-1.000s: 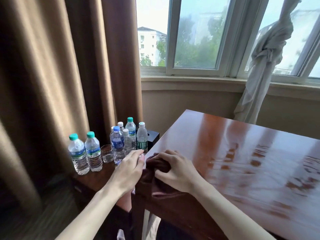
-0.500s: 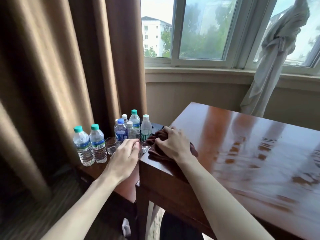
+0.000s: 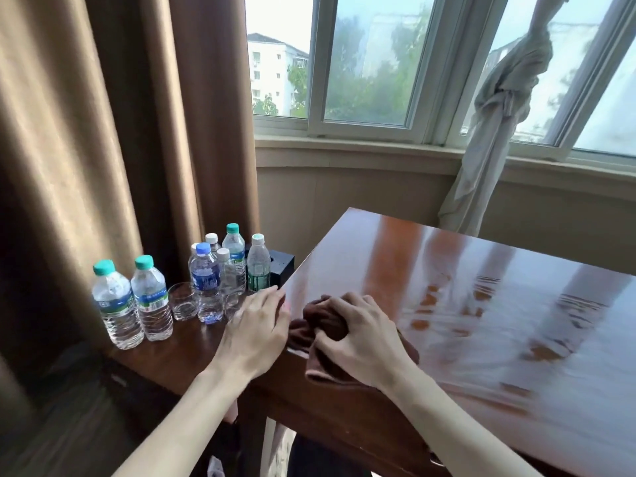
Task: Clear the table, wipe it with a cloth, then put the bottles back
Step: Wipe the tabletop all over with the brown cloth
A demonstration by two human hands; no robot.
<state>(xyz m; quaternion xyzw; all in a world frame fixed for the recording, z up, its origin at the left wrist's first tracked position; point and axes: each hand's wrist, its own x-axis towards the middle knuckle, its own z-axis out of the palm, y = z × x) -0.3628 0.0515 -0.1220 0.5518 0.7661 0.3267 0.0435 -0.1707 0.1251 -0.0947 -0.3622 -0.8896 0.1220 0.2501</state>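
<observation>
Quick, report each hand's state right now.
Left hand: open, fingers straight, resting at the edge of the table, holding nothing.
Right hand: fingers curled round the brown cloth, gripping it on the table.

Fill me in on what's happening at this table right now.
A person is wiping the glossy wooden table. The right hand grips a bunched brown cloth near the table's left edge, while the left hand rests open at that edge. The water bottles and two glasses stand on the lower side table, not yet put back.
</observation>
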